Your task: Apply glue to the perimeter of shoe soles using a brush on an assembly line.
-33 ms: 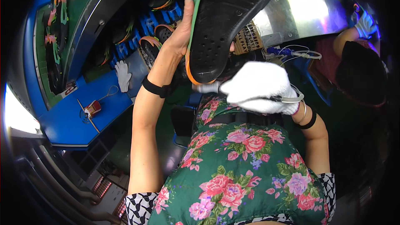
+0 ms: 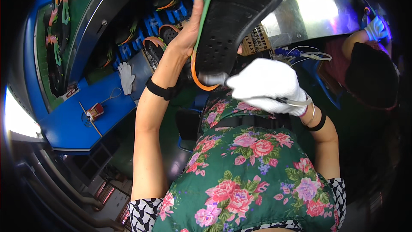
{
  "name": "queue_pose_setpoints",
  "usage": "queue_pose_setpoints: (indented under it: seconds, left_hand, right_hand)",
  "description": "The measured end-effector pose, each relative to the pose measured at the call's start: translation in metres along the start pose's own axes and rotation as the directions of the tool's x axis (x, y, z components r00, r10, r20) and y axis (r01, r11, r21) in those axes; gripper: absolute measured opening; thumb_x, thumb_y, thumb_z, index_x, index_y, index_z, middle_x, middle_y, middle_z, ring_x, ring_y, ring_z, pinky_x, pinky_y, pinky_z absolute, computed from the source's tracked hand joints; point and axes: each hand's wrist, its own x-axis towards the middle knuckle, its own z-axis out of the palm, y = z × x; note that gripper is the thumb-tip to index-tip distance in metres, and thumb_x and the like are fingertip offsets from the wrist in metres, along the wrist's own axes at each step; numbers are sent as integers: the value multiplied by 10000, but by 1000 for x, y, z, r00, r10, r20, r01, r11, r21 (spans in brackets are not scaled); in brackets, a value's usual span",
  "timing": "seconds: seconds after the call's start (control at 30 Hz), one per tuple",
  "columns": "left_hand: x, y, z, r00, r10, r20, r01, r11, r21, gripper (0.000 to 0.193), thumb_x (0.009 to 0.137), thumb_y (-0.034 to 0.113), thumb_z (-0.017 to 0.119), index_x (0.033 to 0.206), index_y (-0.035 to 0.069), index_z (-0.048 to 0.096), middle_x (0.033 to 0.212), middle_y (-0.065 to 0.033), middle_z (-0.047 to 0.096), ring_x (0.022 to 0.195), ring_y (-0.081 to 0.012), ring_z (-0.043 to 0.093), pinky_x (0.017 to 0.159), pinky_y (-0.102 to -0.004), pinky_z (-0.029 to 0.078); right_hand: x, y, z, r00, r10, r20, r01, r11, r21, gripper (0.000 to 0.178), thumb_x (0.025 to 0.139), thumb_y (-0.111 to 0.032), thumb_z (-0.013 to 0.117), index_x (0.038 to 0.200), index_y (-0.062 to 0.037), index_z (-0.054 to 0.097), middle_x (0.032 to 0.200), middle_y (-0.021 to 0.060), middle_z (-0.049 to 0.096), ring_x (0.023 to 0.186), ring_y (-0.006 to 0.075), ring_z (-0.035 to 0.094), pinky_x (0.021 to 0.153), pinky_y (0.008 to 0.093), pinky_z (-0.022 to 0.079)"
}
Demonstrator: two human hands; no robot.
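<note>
My bare left hand (image 2: 189, 34) grips a large black shoe (image 2: 219, 38). Its thumb lies along the green side edge, the palm is at the left, and a fingertip shows past the right edge. The shoe's broad black face is toward me, dotted with small holes near its rounded, orange-rimmed lower end. In a white knitted glove, my right hand (image 2: 268, 86) is closed round a brush (image 2: 213, 78), its handle hidden. The brush's pale, blurred head lies over the shoe's lower end, just inside the orange rim. A thin grey tube (image 2: 296, 102) runs along the glove by the wrist.
Behind the shoe are a curved metal machine surface (image 2: 315, 10) and a printed cardboard piece (image 2: 255, 41). More shoes (image 2: 154, 49) stand at left. A blue table (image 2: 81, 120) holds a white glove (image 2: 126, 78) and a small red item (image 2: 95, 111). Another person's gloved hand (image 2: 377, 29) works at right.
My right hand has moved the brush from below the shoe's orange rim up onto the black face just inside it. My left hand has barely moved.
</note>
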Motion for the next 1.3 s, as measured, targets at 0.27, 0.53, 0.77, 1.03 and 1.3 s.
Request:
queue_pose_setpoints:
  seconds: [0.27, 0.53, 0.77, 1.03, 1.3]
  left_hand:
    - [-1, 3, 6, 961, -158, -228, 207, 956, 210, 903, 953, 786, 439, 1385, 7, 588, 1092, -235, 734, 854, -326, 786, 731, -471, 692]
    - [-2, -11, -17, 982, -110, 152, 145, 958, -246, 798, 1049, 677, 395, 1472, 17, 545, 1304, -208, 692, 1087, -313, 740, 874, -421, 659]
    - [-5, -58, 8, 985, 17, -174, -87, 910, -406, 584, 1120, 415, 368, 1426, -51, 545, 1301, -246, 683, 1124, -401, 711, 987, -486, 594]
    - [-41, -91, -7, 973, 12, -231, -69, 968, -240, 609, 1084, 460, 469, 1514, 29, 491, 1539, -211, 522, 1367, -433, 542, 1122, -647, 461]
    - [-51, -66, 51, 924, 250, -290, -379, 700, -605, 715, 1027, 550, 576, 1491, 10, 515, 1492, -204, 568, 1341, -353, 569, 1176, -498, 429]
  right_hand:
    - [12, 4, -1, 983, 34, 181, -49, 996, 76, 224, 811, -87, 821, 1032, -116, 804, 1077, 84, 791, 918, 269, 744, 787, 368, 600]
    - [2, 4, -9, 876, 481, -32, -405, 771, 491, 114, 783, 30, 823, 886, -11, 800, 974, 172, 790, 933, 261, 767, 837, 371, 611]
    - [20, 3, -41, 835, 377, -402, -358, 925, 124, 176, 850, 39, 790, 1025, 26, 800, 1041, 151, 789, 943, 208, 752, 847, 329, 599]
    - [23, 7, -39, 969, 158, -189, -194, 963, -186, 183, 849, -44, 811, 1032, -54, 809, 1021, 111, 797, 927, 232, 758, 838, 348, 598]
    - [19, -20, -28, 967, -49, -249, -48, 928, -369, 268, 807, -11, 830, 1072, -23, 792, 1032, 114, 789, 834, 248, 728, 725, 353, 566]
